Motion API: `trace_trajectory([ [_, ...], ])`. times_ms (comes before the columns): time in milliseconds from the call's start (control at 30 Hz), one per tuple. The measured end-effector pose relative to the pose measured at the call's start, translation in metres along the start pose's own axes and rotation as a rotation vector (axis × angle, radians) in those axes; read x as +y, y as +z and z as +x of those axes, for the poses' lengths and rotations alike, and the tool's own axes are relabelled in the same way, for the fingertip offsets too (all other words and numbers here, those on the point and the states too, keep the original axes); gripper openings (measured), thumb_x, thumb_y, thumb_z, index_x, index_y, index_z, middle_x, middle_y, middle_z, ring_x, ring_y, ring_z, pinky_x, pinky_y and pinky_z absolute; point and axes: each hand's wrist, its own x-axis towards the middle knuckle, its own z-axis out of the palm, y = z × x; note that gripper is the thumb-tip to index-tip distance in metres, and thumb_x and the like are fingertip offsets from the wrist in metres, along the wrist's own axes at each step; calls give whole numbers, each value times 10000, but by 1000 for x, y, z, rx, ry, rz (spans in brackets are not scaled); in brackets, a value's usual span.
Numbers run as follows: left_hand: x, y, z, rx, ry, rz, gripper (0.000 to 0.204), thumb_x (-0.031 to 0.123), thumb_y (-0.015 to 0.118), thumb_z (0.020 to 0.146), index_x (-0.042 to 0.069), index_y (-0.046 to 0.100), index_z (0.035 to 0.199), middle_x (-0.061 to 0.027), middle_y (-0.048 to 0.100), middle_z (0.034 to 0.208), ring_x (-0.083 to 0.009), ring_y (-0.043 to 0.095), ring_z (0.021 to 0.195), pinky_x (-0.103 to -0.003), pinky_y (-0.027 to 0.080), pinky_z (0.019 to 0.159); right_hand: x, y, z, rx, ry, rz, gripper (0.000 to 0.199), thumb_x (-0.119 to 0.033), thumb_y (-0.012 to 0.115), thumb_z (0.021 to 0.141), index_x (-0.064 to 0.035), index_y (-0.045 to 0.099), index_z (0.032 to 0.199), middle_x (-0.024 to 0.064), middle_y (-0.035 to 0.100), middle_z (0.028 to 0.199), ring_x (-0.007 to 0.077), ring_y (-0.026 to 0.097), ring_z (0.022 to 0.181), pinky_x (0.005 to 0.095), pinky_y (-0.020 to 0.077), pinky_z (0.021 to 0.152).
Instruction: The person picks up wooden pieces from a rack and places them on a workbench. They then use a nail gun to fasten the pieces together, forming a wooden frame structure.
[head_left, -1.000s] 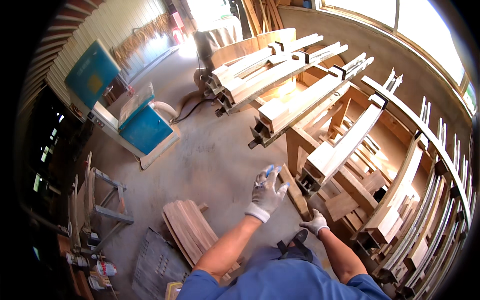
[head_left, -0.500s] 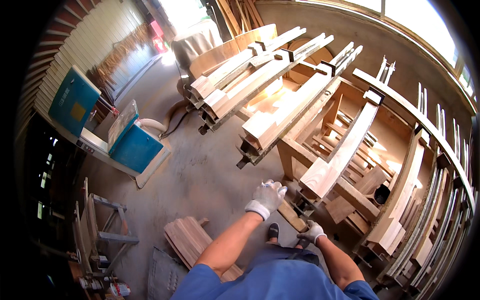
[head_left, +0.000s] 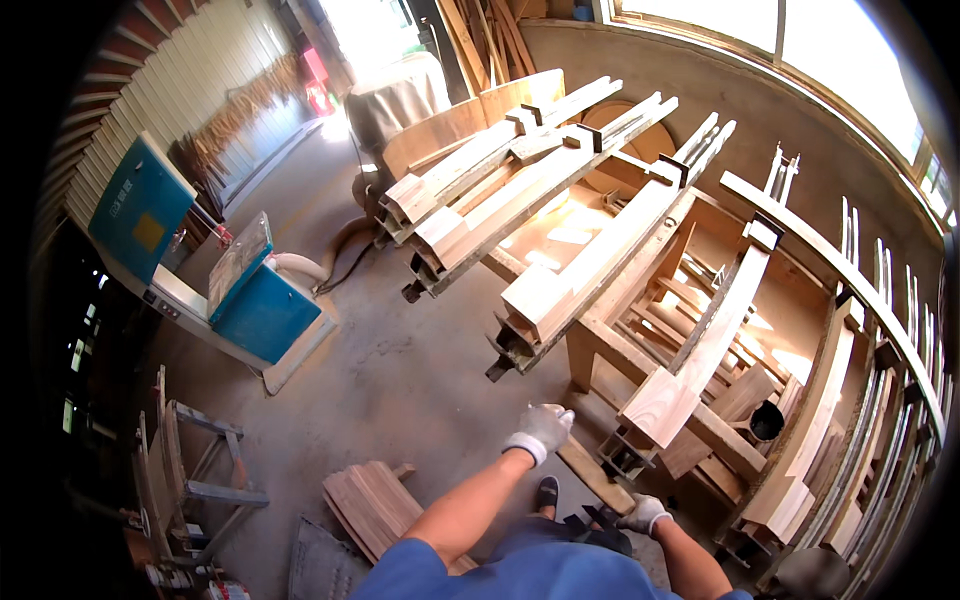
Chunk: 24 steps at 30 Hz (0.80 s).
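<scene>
White-grey work gloves cover both hands. My left hand reaches forward with its fingers curled, beside the upper end of a narrow wooden strip. Whatever those fingers hold is hidden. Lower and to the right, my right hand is closed at the strip's near end. The strip slants between the two hands, above the floor and close to my body. Just ahead of it is the metal end of a clamp, under a pale clamped beam. Small dark pieces by my right hand cannot be made out.
More beams lie in long bar clamps, such as this one, across a wooden frame holding offcuts. A stack of boards rests on the floor at left. Beyond are a metal stand and a blue machine with a hose.
The whole scene sits lower in the picture as my view tilts up. Both hands and the wooden strip keep nearly the same places relative to each other.
</scene>
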Motion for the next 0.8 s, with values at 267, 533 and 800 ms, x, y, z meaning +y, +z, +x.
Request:
trace_trajectory([
  [267,-61,98,29,14,-101,-109,393,387,525,1046,85,695,1231,-245,696,1241,-437,637,1192,-506,466,1084,-56,-79,-108,44,73,-18,701,-605,771,756,-87,716,1226,229,747,1138,388,708,1096,435,561,962],
  [533,-80,243,-9,-646,-244,-758,468,141,564,1007,116,557,1474,-195,584,1460,-317,537,1385,-431,411,1169,-150,-112,-122,118,-194,481,805,-502,797,883,-16,551,1476,260,669,1343,344,655,1273,402,491,1108],
  [800,-14,271,-79,-1226,-275,-1666,468,91,578,997,71,534,1462,-158,590,1424,-295,577,1329,-405,457,1132,-183,-104,-105,210,-382,411,702,-406,785,880,-19,588,1432,219,674,1354,341,659,1258,406,518,1066],
])
